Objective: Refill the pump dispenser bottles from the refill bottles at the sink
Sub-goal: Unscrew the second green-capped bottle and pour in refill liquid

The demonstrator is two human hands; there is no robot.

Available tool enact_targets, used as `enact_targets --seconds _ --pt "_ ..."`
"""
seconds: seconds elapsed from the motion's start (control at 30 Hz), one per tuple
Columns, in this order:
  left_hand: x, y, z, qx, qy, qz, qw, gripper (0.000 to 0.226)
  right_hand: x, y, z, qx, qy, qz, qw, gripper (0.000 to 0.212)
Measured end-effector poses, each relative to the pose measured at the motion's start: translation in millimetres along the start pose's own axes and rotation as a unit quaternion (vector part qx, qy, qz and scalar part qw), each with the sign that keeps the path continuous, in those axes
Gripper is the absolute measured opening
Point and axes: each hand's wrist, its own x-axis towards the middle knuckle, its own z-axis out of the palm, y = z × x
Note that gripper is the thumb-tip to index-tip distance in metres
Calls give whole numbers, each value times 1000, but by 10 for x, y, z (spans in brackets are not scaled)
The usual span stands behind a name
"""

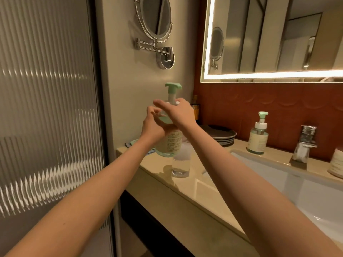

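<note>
At the far left stands one ribbed glass door (46, 108), and on the wall beside it hangs one round swivel mirror (156, 19) on a chrome arm. Below that, a blue cloth (132, 143) lies at the left end of the desk (185, 201), partly hidden by the forearm.

Two bare hands meet on one thing, the held pump bottle (171, 143). It is raised clear of the desk, roughly upright, above the desk's left end and beside the wall. The left hand (152, 125) wraps the bottle's body, its grip closed round the labelled side. The right hand (178, 112) comes over the shoulder of the same bottle, its grip closed about the white collar under the green pump head (the fingertips on the far side are hidden).

Just behind and below the held bottle, one clear bottle (181, 164) stands on the desk with only a little liquid at its bottom. Its top is covered by the held bottle, so I cannot tell whether it is capped.

Further right, in the corner, one small dark bottle (195, 110) with a yellow label stands near one stack of dark plates (222, 134). I cannot count the plates for certain.

A second pump bottle (258, 138) stands upright at the back rim of the sink (306, 191), well apart from the hands. That makes two pump bottles in all. Right of it is one chrome faucet (304, 143), then one ribbed jar (336, 162) cut by the picture's edge. Above them hangs one lit wall mirror (269, 34).
</note>
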Motion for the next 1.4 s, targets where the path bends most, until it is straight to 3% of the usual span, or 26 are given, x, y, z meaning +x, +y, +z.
enact_targets --seconds 0.17,0.37,0.5,0.63,0.77,1.13,1.23,1.3,1.4 --pt "-204 253 293 -47 -56 -8 997 54 -79 57 -433 -30 27 27 999 24" --pt "-362 335 552 -105 -194 -18 975 57 -236 208 -1044 -16 -131 31 991 21" --pt "-429 315 713 -102 -234 -27 967 52 -253 370 -1321 -69 -145 42 986 32" --pt "-478 277 892 -111 -236 -36 965 47 -272 506 -1451 -111 -130 43 984 56" --pt "-498 237 1055 -107 -231 -49 966 47 -296 601 -1505 -119 -103 29 987 52" --pt "-493 134 1258 -71 -188 -76 977 58 -261 879 -1428 -84 -56 72 992 70" --pt "-503 165 1319 -47 -152 -43 986 67 -263 877 -1245 -163 18 109 980 80" --pt "-508 177 1344 -25 -142 -35 989 69 -248 892 -1179 -233 74 119 962 72" --pt "-497 138 1353 -2 -149 -41 988 68 -239 877 -1192 -213 86 119 966 40"
